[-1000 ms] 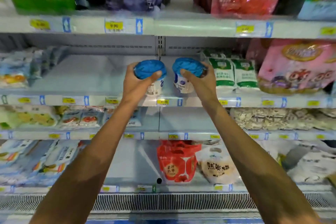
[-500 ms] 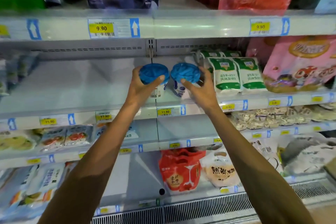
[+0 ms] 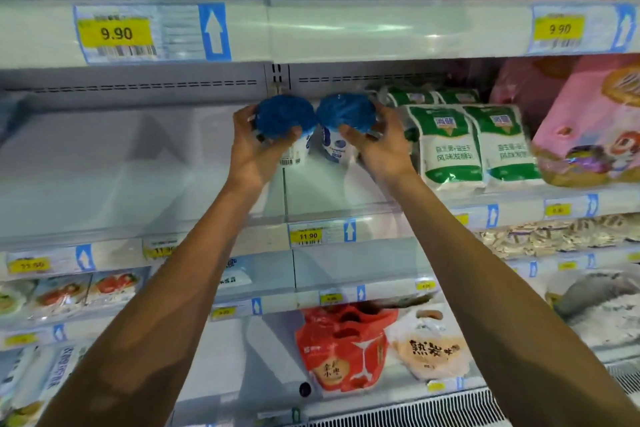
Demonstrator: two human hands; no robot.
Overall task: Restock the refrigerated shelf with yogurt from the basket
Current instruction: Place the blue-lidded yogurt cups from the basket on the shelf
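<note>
Your left hand (image 3: 258, 149) grips one blue-lidded yogurt cup (image 3: 282, 125), your right hand (image 3: 381, 146) grips the other yogurt cup (image 3: 341, 125). Cups side by side over the shelf (image 3: 121, 184), beside green-white pouches (image 3: 450, 146).

Left hand (image 3: 256, 152) and right hand (image 3: 381, 149) pushed further in over the shelf. Left cup (image 3: 282, 116) and right cup (image 3: 346, 113), apart earlier, now touch at their blue lids, just left of green-white pouches (image 3: 450, 146).
</note>
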